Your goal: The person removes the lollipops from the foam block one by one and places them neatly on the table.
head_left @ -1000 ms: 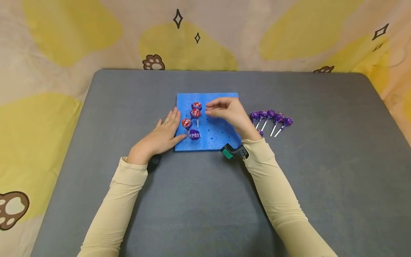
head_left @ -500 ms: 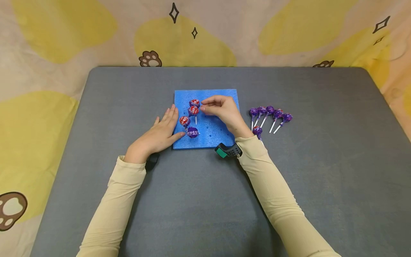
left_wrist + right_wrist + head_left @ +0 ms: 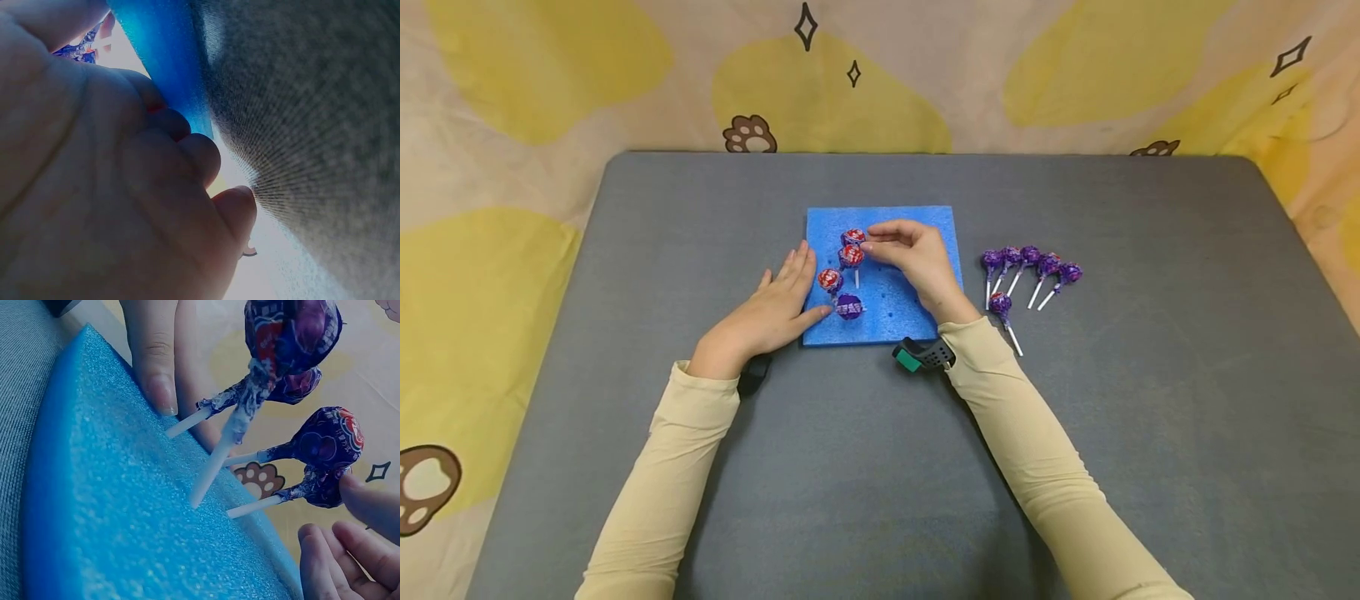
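Above the board (image 3: 910, 307), my right hand (image 3: 919, 257) touches the farthest lollipop (image 3: 853, 237), thumb and fingers apart; my left hand (image 3: 767, 313) touches the board, fingers straight.

The foam board (image 3: 910, 308) lay on the table (image 3: 865, 467), toward the far side, with the cloth (image 3: 970, 75) behind. My left hand (image 3: 767, 308) rested along the board's left edge. In its left half stood four lollipops: the rear lollipop (image 3: 853, 238), the second lollipop (image 3: 851, 256) just before it, the leftmost lollipop (image 3: 830, 280) nearer me, and the front lollipop (image 3: 849, 307) beside my left thumb. My right hand (image 3: 917, 258) was over the right half, fingertips at the rear lollipop. Right of the board lay five lollipops (image 3: 1029, 256), a single lollipop (image 3: 1000, 304) before them.
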The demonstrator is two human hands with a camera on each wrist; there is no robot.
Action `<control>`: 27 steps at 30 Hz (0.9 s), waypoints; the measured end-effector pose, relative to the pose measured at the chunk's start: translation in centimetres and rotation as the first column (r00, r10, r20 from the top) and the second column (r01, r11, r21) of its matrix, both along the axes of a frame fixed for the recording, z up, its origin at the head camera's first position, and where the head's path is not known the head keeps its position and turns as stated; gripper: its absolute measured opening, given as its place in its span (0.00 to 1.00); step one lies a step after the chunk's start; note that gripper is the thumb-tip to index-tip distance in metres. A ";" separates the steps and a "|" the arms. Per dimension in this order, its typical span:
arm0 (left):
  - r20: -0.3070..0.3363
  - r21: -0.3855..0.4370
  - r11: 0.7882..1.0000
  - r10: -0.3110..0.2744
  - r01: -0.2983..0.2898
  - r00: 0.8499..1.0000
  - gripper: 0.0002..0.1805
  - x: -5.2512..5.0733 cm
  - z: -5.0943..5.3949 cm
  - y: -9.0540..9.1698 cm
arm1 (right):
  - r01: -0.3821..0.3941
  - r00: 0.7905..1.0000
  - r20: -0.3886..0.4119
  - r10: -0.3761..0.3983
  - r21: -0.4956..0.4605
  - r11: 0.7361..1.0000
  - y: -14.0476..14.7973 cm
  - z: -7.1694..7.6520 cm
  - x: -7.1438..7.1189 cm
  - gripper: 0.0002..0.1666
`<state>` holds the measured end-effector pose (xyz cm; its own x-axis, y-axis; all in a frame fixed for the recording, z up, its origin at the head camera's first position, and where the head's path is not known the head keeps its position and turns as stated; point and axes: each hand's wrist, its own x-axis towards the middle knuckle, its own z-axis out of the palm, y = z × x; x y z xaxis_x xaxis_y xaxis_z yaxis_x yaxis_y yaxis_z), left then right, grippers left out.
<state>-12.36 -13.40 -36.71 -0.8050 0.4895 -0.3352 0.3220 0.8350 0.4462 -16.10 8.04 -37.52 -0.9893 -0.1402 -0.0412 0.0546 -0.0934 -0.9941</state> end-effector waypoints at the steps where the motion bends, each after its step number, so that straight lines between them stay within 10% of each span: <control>1: -0.001 0.000 1.000 0.000 0.000 1.000 0.44 0.0 0.0 0.0 | -0.002 1.000 0.002 0.002 -0.005 1.000 0.0 0.0 0.0 0.19; 27: -0.015 0.014 1.000 0.004 -0.004 1.000 0.44 0.1 0.0 0.1 | -0.051 0.998 -0.037 0.050 -0.034 0.998 -0.5 -0.3 0.1 0.16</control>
